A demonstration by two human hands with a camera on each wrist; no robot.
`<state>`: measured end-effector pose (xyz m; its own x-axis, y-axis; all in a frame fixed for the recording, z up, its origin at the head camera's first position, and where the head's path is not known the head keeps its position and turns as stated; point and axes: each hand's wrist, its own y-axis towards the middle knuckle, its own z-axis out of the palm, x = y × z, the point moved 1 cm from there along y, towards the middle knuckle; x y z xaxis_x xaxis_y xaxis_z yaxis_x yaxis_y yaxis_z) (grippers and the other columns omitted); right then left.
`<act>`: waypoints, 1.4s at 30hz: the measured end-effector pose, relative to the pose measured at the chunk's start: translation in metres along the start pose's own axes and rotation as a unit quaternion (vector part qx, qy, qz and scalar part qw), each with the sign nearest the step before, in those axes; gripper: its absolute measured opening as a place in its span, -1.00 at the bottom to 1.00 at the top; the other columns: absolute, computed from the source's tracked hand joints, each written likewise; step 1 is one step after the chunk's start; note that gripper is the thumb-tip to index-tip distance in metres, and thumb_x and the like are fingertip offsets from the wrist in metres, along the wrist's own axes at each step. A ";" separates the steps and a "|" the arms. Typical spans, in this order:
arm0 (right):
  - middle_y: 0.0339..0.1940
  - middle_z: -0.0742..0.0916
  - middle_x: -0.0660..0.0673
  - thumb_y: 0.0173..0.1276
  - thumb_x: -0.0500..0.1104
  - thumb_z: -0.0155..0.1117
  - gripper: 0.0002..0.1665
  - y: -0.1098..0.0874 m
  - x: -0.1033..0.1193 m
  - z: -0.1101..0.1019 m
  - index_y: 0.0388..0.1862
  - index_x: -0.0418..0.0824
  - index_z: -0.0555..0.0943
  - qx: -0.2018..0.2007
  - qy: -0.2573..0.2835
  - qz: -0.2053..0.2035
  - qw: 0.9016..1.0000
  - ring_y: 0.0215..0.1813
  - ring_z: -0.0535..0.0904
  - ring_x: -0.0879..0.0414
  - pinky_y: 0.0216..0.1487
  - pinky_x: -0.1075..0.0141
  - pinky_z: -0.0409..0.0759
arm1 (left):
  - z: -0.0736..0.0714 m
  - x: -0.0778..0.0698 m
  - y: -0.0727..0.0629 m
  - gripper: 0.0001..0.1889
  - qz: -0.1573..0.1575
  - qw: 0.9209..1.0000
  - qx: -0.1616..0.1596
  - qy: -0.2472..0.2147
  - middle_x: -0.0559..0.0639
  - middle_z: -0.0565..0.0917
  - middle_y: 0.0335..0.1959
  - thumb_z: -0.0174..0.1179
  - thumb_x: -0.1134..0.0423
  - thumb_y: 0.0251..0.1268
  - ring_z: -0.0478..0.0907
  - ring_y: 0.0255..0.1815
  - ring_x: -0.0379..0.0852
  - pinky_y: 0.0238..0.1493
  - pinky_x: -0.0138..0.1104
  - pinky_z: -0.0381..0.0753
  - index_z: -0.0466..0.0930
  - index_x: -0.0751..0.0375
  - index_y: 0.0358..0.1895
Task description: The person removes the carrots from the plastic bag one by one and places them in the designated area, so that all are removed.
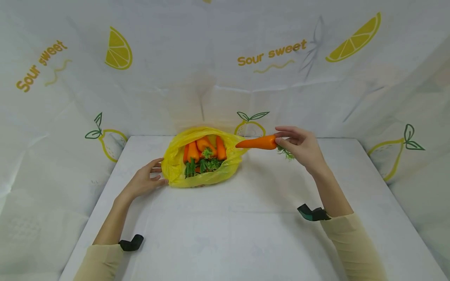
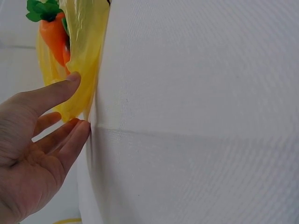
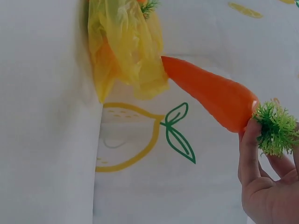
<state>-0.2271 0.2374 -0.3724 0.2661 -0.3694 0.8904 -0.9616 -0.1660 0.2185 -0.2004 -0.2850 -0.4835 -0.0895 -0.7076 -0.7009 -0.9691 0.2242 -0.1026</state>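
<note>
A yellow plastic bag [image 1: 168,168] lies with its mouth facing the near side, and several orange carrots [image 1: 193,151] with green tops show inside it. My left hand [image 1: 147,179] touches the bag's left side, its thumb and fingers spread and fairly straight. In the left wrist view, the thumb [image 2: 70,84] lies against the yellow plastic. To the right of the bag, my right hand [image 1: 299,147] pinches another carrot [image 1: 258,143] at its thick end, raised above the table. Its tip points left toward the bag's right edge, and its feathery green top [image 3: 276,128] sits at the fingers.
The table [image 1: 225,234] has a white cover. Behind it and at both sides hangs a white sheet [image 1: 190,58] printed with lemons and lettering. Dark straps [image 1: 131,242] with small devices sit on both wrists, by beige sleeves.
</note>
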 end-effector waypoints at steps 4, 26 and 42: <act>-0.02 0.82 0.31 0.55 -0.15 0.44 -0.50 -0.006 0.000 -0.015 0.41 -0.21 0.68 -0.033 0.005 -0.001 0.999 -0.10 0.82 0.35 0.04 0.59 0.74 | 0.000 0.001 0.000 -0.09 0.003 1.000 0.001 -0.004 0.43 0.45 0.54 0.48 0.24 0.41 0.55 0.49 0.39 0.36 0.05 0.72 0.17 0.29 0.70; 0.06 0.86 -0.14 0.51 -0.23 0.46 -0.56 -0.002 -0.067 -0.011 0.29 -0.39 0.71 -0.136 -0.028 0.009 0.990 -0.29 0.74 0.52 -0.24 0.63 0.70 | 0.000 0.004 0.000 -0.09 0.010 1.000 -0.001 -0.007 0.43 0.47 0.54 0.48 0.23 0.41 0.56 0.49 0.38 0.36 0.04 0.72 0.18 0.28 0.70; 0.25 0.74 -0.46 0.55 -0.20 0.43 -0.48 0.003 -0.084 0.009 0.40 -0.33 0.61 -0.035 -0.125 0.065 0.989 0.06 0.84 -0.29 -0.17 0.58 0.74 | 0.000 0.000 -0.001 -0.11 0.008 1.000 -0.002 -0.001 0.43 0.46 0.54 0.47 0.24 0.42 0.56 0.49 0.38 0.35 0.05 0.72 0.18 0.30 0.70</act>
<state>-0.2515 0.2597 -0.4502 0.1404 -0.5989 0.7884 -0.9887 -0.0424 0.1439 -0.1998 -0.2852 -0.4834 -0.1034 -0.7022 -0.7044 -0.9685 0.2324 -0.0895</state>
